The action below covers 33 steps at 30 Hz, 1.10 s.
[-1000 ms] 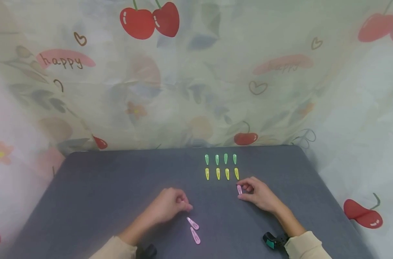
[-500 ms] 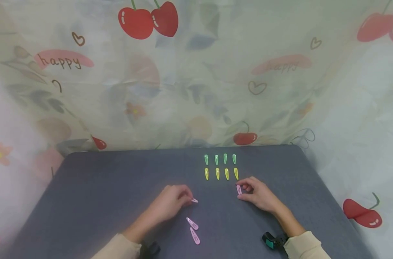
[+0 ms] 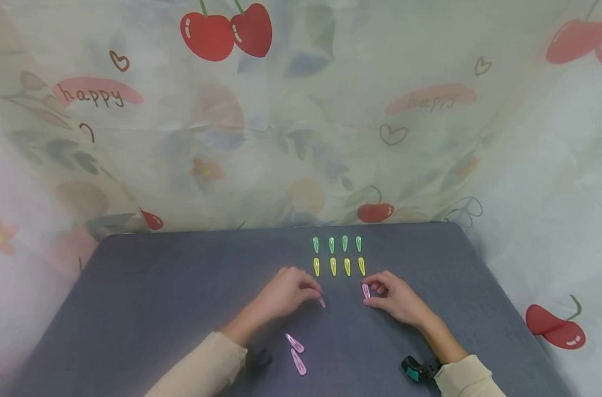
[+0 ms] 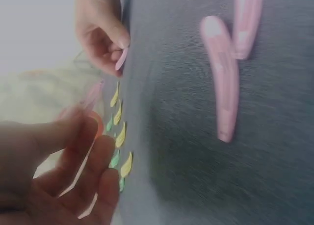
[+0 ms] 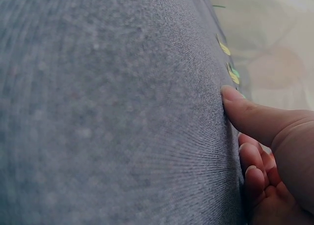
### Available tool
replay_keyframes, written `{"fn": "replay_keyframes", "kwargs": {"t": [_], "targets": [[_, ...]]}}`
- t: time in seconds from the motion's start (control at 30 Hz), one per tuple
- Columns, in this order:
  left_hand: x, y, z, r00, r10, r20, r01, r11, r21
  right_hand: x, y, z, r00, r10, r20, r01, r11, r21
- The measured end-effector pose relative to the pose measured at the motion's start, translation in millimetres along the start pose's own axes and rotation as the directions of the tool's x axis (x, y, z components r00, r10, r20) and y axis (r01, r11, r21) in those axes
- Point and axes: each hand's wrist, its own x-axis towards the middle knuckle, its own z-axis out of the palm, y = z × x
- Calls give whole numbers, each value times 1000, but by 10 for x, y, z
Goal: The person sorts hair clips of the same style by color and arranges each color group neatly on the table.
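My left hand (image 3: 287,292) pinches a pink snap hair clip (image 3: 322,301) between thumb and fingertips, below the left end of the yellow row. In the left wrist view this pink clip (image 4: 93,95) points up out of the fingertips. My right hand (image 3: 397,298) holds another pink hair clip (image 3: 366,291) between thumb and forefinger, just under the rightmost yellow hair clip (image 3: 362,266). The right wrist view shows the thumb (image 5: 240,104) and curled fingers, with that clip hidden. Two loose pink hair clips (image 3: 298,361) lie nearer the front, one partly against the other.
A row of several green hair clips (image 3: 332,245) lies at the back of the dark grey table (image 3: 182,275), with several yellow hair clips (image 3: 333,267) in a row before it. A printed curtain (image 3: 281,138) hangs behind. A black wristband (image 3: 414,368) is at the right wrist.
My left hand has moved right and away from me, carrying a pink hair clip toward the area below the yellow row. My right hand stays in place with its clip.
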Motion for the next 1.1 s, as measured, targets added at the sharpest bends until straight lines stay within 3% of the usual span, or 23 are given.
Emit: {"fn": "replay_keyframes", "kwargs": {"t": [0.17,0.27,0.57,0.8,1.1], "targets": [[248,21,100,994,-43,99,39,998,47,-6,5,-6,1000,-5,-20,5,1000,-4],[358,44,178,989,-97,108,91,994,62,-9,9,-1,1000,-7,-25,7,1000,-9],[601,132,428,990,-134,32,128,979,157,-10,2,6,999,-28,-26,28,1000,-8],[697,226,580,981,-190,-40,193,977,88,0,15,16,999,-28,-35,28,1000,-8],[702,284,759,953,-259,-158,259,966,-18,6,8,5,999,-19,-28,19,1000,-2]]}}
